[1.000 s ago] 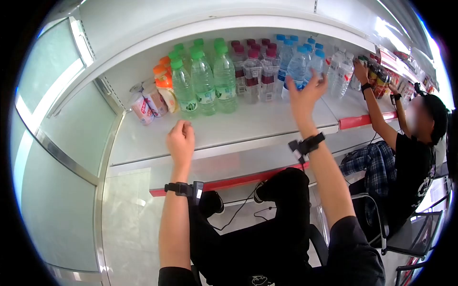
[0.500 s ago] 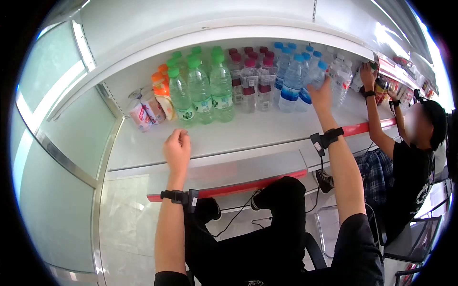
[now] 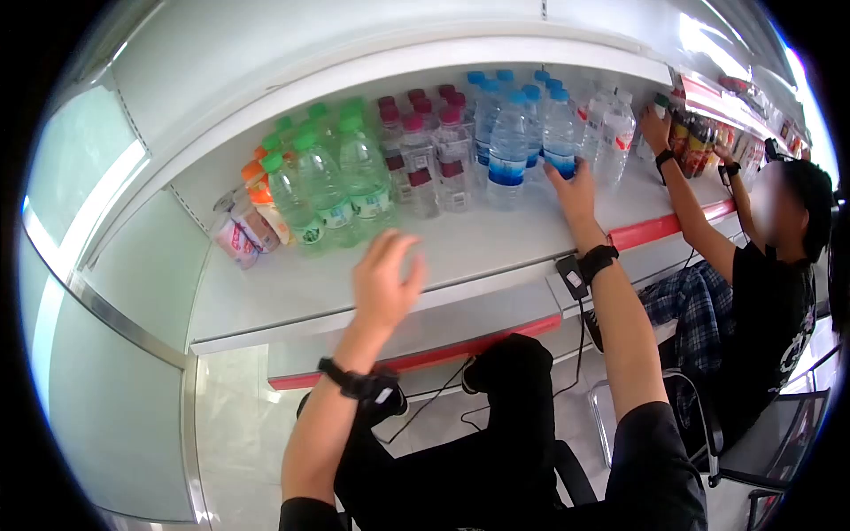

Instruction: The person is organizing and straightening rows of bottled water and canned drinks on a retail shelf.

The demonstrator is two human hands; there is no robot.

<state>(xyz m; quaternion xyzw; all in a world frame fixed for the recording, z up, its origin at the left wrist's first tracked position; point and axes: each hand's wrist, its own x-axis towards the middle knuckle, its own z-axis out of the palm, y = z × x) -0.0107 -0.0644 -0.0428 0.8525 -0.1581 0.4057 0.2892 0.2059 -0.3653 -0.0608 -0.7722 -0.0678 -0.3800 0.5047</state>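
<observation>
Shelving [image 3: 425, 261] stocked with drinks runs across a shop bay, with a co-worker [image 3: 761, 296] seated farther right, both arms raised to neighboring goods. From left to right stand small cans [image 3: 234, 243], orange-capped bottles [image 3: 258, 195], green-capped bottles [image 3: 320, 190], maroon-capped bottles [image 3: 452, 164], blue-capped bottles [image 3: 507, 146] and clear bottles [image 3: 615, 142]. Nearest the wearer's right hand [image 3: 577, 202], one blue-capped bottle [image 3: 559, 131] is upright on the shelf, just right of the foremost of its kind and left of the clear ones. That hand has dropped from the bottle's upper part to its base, and the bottle, tilted a half second ago, has straightened, which suggests it now bears its own weight among its matching stock. The left hand [image 3: 387, 276] has lifted and opened, bringing it closer to the bottles. The right forearm reaches forward, thumb and fingers apart around the low front of the label; whether they still press on the plastic cannot be told. The left forearm angles up and inward, its slightly blurred fingers spread from the thumb, holding nothing.
</observation>
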